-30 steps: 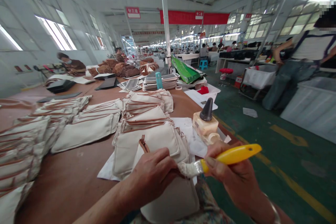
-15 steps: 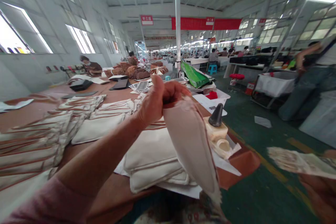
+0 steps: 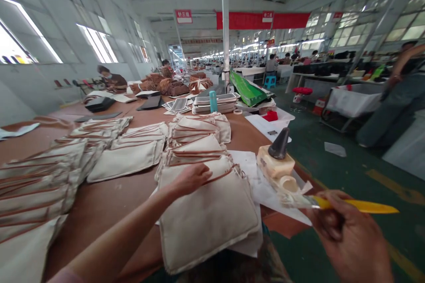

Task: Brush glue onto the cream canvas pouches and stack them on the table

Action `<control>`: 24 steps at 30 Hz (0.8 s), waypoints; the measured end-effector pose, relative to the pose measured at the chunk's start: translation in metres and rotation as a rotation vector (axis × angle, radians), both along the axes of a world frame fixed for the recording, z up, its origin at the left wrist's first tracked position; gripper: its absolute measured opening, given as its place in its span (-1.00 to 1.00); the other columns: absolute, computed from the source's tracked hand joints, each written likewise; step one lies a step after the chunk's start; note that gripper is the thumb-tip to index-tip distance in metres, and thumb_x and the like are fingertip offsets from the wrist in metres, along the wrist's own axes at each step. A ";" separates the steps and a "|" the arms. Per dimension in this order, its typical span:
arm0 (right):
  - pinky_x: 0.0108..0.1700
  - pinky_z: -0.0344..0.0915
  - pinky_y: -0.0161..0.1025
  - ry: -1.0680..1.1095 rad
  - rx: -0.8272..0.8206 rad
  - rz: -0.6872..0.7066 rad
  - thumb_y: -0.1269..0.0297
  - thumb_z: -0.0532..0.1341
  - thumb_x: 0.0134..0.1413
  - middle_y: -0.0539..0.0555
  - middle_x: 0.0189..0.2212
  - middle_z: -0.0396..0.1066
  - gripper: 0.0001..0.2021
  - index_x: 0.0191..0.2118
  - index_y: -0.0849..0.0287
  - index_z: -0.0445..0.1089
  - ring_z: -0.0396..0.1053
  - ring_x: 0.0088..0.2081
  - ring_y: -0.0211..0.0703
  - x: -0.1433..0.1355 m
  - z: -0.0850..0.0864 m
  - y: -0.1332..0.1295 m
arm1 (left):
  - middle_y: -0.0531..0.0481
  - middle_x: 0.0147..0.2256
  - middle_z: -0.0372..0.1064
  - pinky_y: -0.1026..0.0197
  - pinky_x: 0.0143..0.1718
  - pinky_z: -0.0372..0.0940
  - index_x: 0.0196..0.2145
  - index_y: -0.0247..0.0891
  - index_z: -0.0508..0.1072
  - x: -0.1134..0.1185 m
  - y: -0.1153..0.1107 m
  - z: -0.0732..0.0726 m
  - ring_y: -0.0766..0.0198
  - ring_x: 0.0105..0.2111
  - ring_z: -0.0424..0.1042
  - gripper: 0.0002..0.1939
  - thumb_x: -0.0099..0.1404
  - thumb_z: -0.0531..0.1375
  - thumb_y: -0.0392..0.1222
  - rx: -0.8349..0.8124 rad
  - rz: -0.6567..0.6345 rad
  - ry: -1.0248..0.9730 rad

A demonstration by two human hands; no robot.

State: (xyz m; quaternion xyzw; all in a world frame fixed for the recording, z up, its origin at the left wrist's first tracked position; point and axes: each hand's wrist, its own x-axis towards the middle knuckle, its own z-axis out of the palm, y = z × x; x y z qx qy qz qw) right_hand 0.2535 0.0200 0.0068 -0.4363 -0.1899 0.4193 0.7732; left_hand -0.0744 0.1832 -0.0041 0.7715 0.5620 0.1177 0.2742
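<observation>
My left hand (image 3: 193,178) is closed at the brown-trimmed top edge of a cream fabric panel (image 3: 209,221), which lies on the front of a stack of similar pieces. Between the fingers of my right hand (image 3: 348,230) is a brush with a yellow handle (image 3: 373,206). Its whitish bristles (image 3: 292,199) point left, just below the round cream opening (image 3: 288,184) of a stained plastic container (image 3: 275,161) topped by a dark cone. I cannot tell whether the bristles touch it. White paper (image 3: 244,161) lies under the container and stack.
More cream panels (image 3: 124,159) lie in overlapping rows on the brown tabletop (image 3: 109,203). Farther back stand a teal cylinder (image 3: 213,101), a green bag (image 3: 249,90) and a white tray (image 3: 282,119). A person (image 3: 392,97) stands at the right beside a white cart (image 3: 352,101).
My left hand has lowered the raised cream panel onto the stack. My right hand has moved in from the far right, bringing the brush close to the container.
</observation>
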 end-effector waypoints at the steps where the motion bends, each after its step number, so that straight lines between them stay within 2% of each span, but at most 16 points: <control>1: -0.66 0.11 -0.48 0.027 0.000 0.018 0.26 0.52 -0.15 -0.12 -0.68 0.09 -0.65 -0.46 0.19 0.31 -0.06 -0.68 -0.42 -0.008 -0.003 0.005 | -0.02 -0.36 0.44 0.22 -0.29 0.18 -0.35 -0.23 0.50 0.018 -0.001 -0.010 0.17 -0.32 0.39 -0.62 0.31 0.12 0.14 0.025 -0.001 0.023; 4: -0.67 0.05 -0.49 0.044 0.019 0.059 0.31 0.53 -0.16 -0.12 -0.68 0.12 -0.66 -0.41 0.17 0.32 -0.03 -0.68 -0.40 -0.017 -0.012 0.012 | -0.05 -0.30 0.44 0.21 -0.27 0.16 -0.32 -0.22 0.49 0.053 0.000 -0.030 0.14 -0.27 0.39 -0.81 0.25 0.21 -0.05 0.108 0.031 0.088; 7: -0.66 0.06 -0.48 0.006 0.009 0.067 0.28 0.52 -0.11 -0.12 -0.68 0.13 -0.68 -0.39 0.17 0.34 -0.01 -0.68 -0.39 -0.012 -0.021 0.009 | -0.07 -0.24 0.43 0.21 -0.26 0.17 -0.27 -0.20 0.49 0.060 0.001 -0.040 0.10 -0.20 0.40 -0.84 0.18 0.27 -0.15 0.177 0.061 0.133; 11: -0.65 0.08 -0.47 0.002 -0.014 0.049 0.21 0.52 -0.08 -0.12 -0.68 0.11 -0.65 -0.41 0.18 0.33 -0.04 -0.68 -0.40 -0.003 -0.025 0.006 | -0.04 -0.26 0.42 0.21 -0.27 0.19 -0.31 -0.19 0.47 0.057 -0.004 -0.045 0.13 -0.23 0.39 -0.89 0.18 0.31 -0.20 0.268 0.050 0.146; 15: -0.68 0.03 -0.49 0.032 -0.052 0.012 0.16 0.55 -0.13 -0.11 -0.70 0.06 -0.59 -0.47 0.19 0.31 -0.04 -0.67 -0.40 -0.001 -0.017 0.006 | -0.04 -0.26 0.41 0.20 -0.20 0.21 -0.33 -0.21 0.42 0.051 -0.022 -0.047 0.18 -0.22 0.37 -0.94 0.29 0.26 -0.26 0.399 0.027 0.103; 17: -0.71 0.00 -0.50 0.054 -0.103 -0.009 0.16 0.58 -0.24 -0.11 -0.69 0.06 -0.57 -0.49 0.20 0.31 -0.06 -0.68 -0.41 0.001 -0.011 0.005 | -0.03 -0.29 0.40 0.20 -0.19 0.22 -0.33 -0.22 0.40 0.042 -0.038 -0.046 0.20 -0.24 0.35 -0.92 0.35 0.22 -0.27 0.552 -0.020 0.021; 19: -0.71 0.02 -0.51 0.079 -0.138 -0.025 0.19 0.59 -0.33 -0.11 -0.69 0.05 -0.55 -0.51 0.21 0.29 -0.07 -0.68 -0.43 0.006 -0.006 0.002 | -0.01 -0.33 0.38 0.20 -0.22 0.23 -0.31 -0.22 0.38 0.030 -0.056 -0.044 0.22 -0.29 0.34 -0.92 0.38 0.21 -0.30 0.783 -0.090 -0.107; 21: -0.69 0.08 -0.52 0.098 -0.136 -0.031 0.23 0.58 -0.34 -0.11 -0.68 0.04 -0.55 -0.51 0.20 0.27 -0.06 -0.68 -0.43 0.010 -0.002 0.001 | 0.01 -0.36 0.37 0.20 -0.23 0.23 -0.27 -0.21 0.37 0.018 -0.073 -0.042 0.25 -0.33 0.32 -0.91 0.36 0.23 -0.35 0.983 -0.137 -0.207; 24: -0.67 0.11 -0.53 0.101 -0.112 -0.028 0.27 0.56 -0.29 -0.12 -0.66 0.05 -0.57 -0.51 0.19 0.24 -0.06 -0.68 -0.43 0.011 0.002 0.000 | 0.02 -0.37 0.37 0.18 -0.23 0.21 -0.26 -0.20 0.37 0.008 -0.090 -0.042 0.25 -0.34 0.32 -0.86 0.34 0.25 -0.39 1.072 -0.123 -0.215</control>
